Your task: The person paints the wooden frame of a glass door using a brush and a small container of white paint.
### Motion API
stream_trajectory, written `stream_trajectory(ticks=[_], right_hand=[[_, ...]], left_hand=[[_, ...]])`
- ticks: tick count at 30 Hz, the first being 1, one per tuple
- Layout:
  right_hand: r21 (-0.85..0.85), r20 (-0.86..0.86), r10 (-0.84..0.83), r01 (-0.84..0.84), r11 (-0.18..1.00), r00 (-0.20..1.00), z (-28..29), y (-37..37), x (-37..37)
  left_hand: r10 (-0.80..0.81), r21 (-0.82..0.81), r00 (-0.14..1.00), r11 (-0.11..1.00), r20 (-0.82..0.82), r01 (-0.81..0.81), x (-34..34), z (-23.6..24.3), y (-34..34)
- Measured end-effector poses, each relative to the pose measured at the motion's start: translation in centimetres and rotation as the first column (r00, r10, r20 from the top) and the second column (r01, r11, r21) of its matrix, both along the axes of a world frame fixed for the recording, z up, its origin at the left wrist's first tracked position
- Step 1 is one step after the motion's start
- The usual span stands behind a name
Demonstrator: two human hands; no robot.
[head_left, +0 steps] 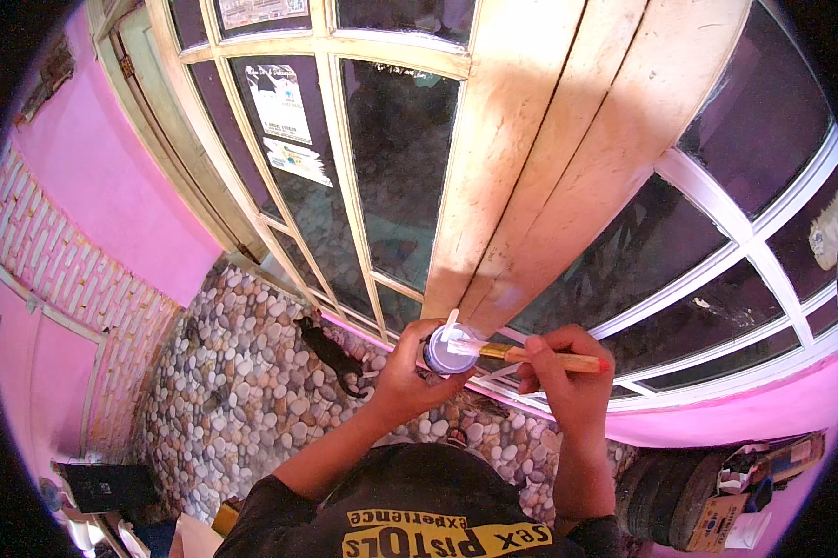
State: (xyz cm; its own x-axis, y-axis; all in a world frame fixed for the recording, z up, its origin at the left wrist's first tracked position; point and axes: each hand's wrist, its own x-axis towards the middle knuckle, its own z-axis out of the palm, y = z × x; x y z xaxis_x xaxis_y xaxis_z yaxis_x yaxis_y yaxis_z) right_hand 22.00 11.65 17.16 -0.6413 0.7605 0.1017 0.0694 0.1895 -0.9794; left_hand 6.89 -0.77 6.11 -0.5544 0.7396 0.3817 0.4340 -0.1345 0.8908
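Two hands occupied, both closed. My right hand [558,372] pinches the wooden handle of a flat paintbrush [496,352] between thumb and fingers, no gap to spare; my left hand [405,372] is curled round the side of a small round paint pot [450,368], thumb on the far-left side, open mouth up. Key relation: the pot lies directly left of the right-hand fingers, and the brush's long axis runs nearly crosswise, handle end to the right, bristles [462,347] over the pot mouth. Left hand is the nearer one to the pot, since it's holding it. Can't tell whether the bristles are dipped or just resting above the paint. Pot is in front of my chest, near the foot of the cream wooden post [531,195] as seen from above. Looks: brush has whitish, coated bristles, gold-toned ferrule, orange-brown handle with red end; pot shows pale, lilac-white contents, plus a white strip at the far rim, drip or stick, unclear.
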Motion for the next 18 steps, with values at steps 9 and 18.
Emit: stream_trajectory(ticks=[9, 18], right_hand=[[-0.226, -0.128, -0.197, 0.165, 0.960, 0.972, -1.6, 1.0, 0.8], [-0.267, -0.204, -0.316, 0.258, 0.929, 0.927, -2.6, 1.0, 1.8]], left_hand=[[-0.042, 0.043, 0.999, 0.998, 0.026, 0.041, 0.8, -0.2, 0.8], [-0.088, 0.045, 0.996, 0.995, 0.017, 0.087, 1.8, 0.7, 1.9]])
